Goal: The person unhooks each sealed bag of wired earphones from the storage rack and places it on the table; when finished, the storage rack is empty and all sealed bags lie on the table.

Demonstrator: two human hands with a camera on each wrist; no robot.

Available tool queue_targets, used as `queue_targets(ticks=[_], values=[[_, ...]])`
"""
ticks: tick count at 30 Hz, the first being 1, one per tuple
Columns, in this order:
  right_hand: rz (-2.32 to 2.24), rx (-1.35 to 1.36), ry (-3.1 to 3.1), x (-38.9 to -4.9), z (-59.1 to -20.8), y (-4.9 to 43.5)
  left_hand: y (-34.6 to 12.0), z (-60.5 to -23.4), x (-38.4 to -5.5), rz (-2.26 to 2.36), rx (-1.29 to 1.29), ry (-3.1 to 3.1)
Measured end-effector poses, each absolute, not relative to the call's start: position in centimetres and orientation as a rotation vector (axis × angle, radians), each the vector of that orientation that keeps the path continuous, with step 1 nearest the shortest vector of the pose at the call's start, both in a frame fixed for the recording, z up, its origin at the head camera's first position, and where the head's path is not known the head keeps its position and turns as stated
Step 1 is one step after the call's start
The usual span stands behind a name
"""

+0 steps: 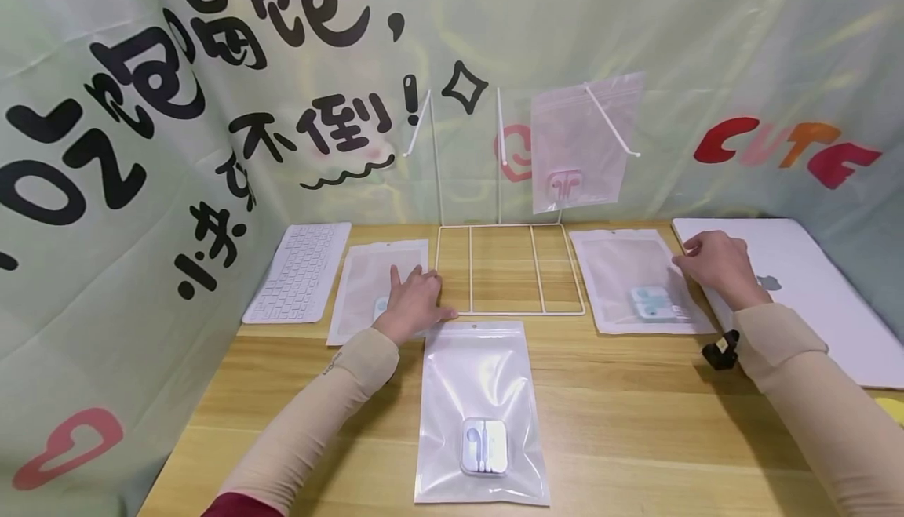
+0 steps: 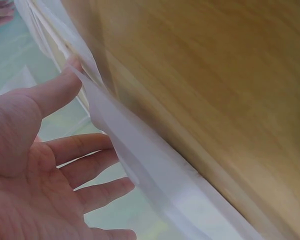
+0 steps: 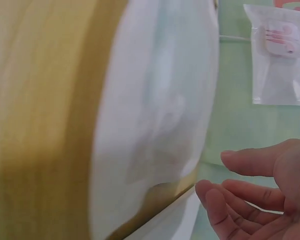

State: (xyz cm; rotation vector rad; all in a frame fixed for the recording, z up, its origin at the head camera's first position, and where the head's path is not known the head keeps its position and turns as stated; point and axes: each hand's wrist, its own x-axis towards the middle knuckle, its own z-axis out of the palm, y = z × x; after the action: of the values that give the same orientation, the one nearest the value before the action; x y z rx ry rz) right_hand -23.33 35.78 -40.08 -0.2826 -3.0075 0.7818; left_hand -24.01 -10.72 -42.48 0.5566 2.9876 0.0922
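In the head view my left hand (image 1: 413, 303), its fingers spread, rests over the right side of a flat pouch with an earphone case (image 1: 380, 307) inside. The left wrist view shows the fingers fairly straight and the thumb (image 2: 65, 87) at a pouch edge. Beside the right pouch (image 1: 613, 274) is my right hand (image 1: 719, 262), fingers bent, with a gap between thumb and fingers and nothing held. That pouch contains an earphone case (image 1: 653, 303). Another clear-fronted pouch (image 1: 475, 368) lies front centre, with white earphones (image 1: 484, 446) in a square case.
A white wire rack (image 1: 514, 314) stands at the back. One of its prongs carries a pink pouch (image 1: 586, 132) with earphones. To the left lies a white keyboard (image 1: 300, 278); a silver laptop (image 1: 833, 305) sits at the right. A printed curtain (image 1: 452, 15) surrounds the table.
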Motion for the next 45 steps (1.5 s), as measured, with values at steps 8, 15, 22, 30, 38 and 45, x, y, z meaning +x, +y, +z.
queue_targets(ticks=[8, 15, 22, 30, 38, 45], values=[[0.797, -0.106, -2.970, -24.0, -38.9, 35.0, -10.7, -42.7, -23.9, 0.097, 0.556, 2.989], [0.838, -0.009, -2.927, -25.4, -36.8, 33.3, -10.6, -42.5, -24.0, 0.107, 0.554, 2.992], [1.085, -0.046, -2.899, -26.8, -34.9, 31.6, -10.5, -42.7, -23.8, 0.126, 0.537, 2.986], [1.441, -0.113, -2.771, -28.7, -33.1, 30.6, -10.6, -42.5, -24.0, 0.132, 0.538, 3.006], [1.649, -0.077, -2.569, -30.5, -32.1, 30.7, -10.6, -42.6, -24.0, 0.149, 0.531, 3.014], [1.695, -0.072, -2.537, -31.5, -32.3, 30.5, -10.5, -42.7, -24.1, 0.137, 0.530, 3.013]])
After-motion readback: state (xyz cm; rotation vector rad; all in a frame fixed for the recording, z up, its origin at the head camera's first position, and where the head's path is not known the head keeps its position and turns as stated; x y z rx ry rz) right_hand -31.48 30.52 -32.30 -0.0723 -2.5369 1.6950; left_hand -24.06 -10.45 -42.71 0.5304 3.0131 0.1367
